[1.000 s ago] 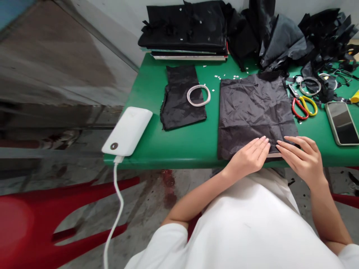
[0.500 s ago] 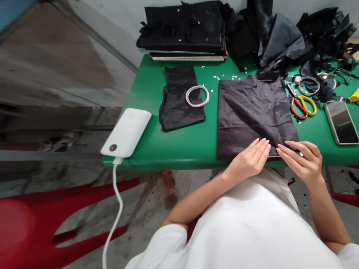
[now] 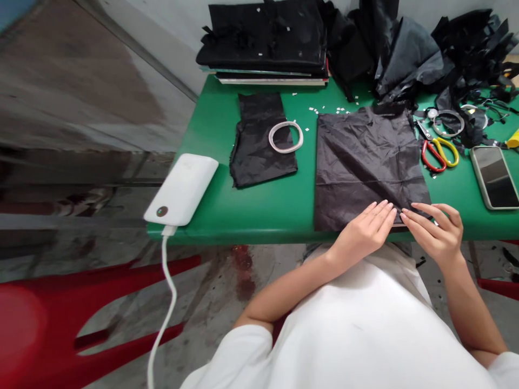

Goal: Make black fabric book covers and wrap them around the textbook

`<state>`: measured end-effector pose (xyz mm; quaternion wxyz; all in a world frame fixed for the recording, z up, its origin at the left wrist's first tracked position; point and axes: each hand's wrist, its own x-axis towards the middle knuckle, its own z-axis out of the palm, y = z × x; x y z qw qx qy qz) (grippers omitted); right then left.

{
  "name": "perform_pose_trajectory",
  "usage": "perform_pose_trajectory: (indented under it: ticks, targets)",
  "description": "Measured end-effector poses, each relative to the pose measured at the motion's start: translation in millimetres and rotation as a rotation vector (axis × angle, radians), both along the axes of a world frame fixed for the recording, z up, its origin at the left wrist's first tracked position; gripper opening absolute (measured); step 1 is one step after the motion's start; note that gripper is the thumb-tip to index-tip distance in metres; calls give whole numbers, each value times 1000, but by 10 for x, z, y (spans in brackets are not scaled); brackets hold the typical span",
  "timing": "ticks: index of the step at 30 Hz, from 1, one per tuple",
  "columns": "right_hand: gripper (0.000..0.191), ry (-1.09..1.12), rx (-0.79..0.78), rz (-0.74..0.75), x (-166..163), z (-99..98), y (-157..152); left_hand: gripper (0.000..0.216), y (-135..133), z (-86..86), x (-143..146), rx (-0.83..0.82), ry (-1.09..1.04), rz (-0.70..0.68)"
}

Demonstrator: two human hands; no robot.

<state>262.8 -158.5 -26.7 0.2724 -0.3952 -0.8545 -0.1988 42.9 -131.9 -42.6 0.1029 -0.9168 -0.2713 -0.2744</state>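
Observation:
A large sheet of dark grey fabric (image 3: pixel 365 162) lies flat on the green table (image 3: pixel 267 205), its near edge at the table's front. My left hand (image 3: pixel 365 232) rests flat on that near edge, fingers straight and together. My right hand (image 3: pixel 436 229) sits just to the right, fingertips bent down onto the same edge and almost touching the left fingertips. Neither hand lifts the fabric off the table.
A smaller dark cloth (image 3: pixel 261 138) with a white ring (image 3: pixel 286 136) lies at left. A white power bank (image 3: pixel 181 189) with a cable overhangs the left corner. Red-and-yellow scissors (image 3: pixel 438 151), a phone (image 3: pixel 494 175), a pile of black fabric (image 3: pixel 267 35) and scraps fill the back and right.
My right hand's fingers have curled from flat to bent onto the fabric edge, and it drew slightly back. The left hand shifted a little to the right.

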Motion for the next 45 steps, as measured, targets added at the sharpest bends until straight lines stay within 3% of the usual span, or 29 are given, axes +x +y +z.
perform_pose_trajectory:
  ticks: [5, 9, 13, 17, 22, 25, 29, 33, 36, 40, 45]
  targets:
    - [33, 50, -2, 11, -12, 13, 9, 21, 69, 259, -46, -109, 48, 77]
    - [27, 25, 36, 7, -46, 62, 34, 28, 150, 410, -75, -307, 223, 35]
    - [24, 35, 15, -8, -66, 73, 46, 14, 218, 405, -37, -413, 361, -10]
    - [26, 88, -69, -84, -122, 88, 64, 19, 266, 352, -19, -436, 410, -39]
    - [51, 272, -103, -286, -230, 154, 66, 47, 310, 242, -137, -601, 155, -91]
    - [62, 444, -150, -357, -213, 185, 26, 52, 325, 198, -221, -741, -53, -114]
    - [39, 573, -257, -422, -2, 210, -36, 53, 346, 201, -269, -865, -204, -127]
    - [12, 564, -376, -448, 325, 244, -80, 45, 377, 182, -256, -917, -275, -139]
    - [8, 470, -513, -446, 541, 247, -126, 38, 398, 146, -237, -886, -326, -129]
    - [10, 301, -644, -324, 728, 169, -188, 36, 411, 155, -229, -921, -349, -125]
    - [11, 243, -536, -239, 796, 4, -210, 33, 418, 213, -233, -1022, -348, -81]
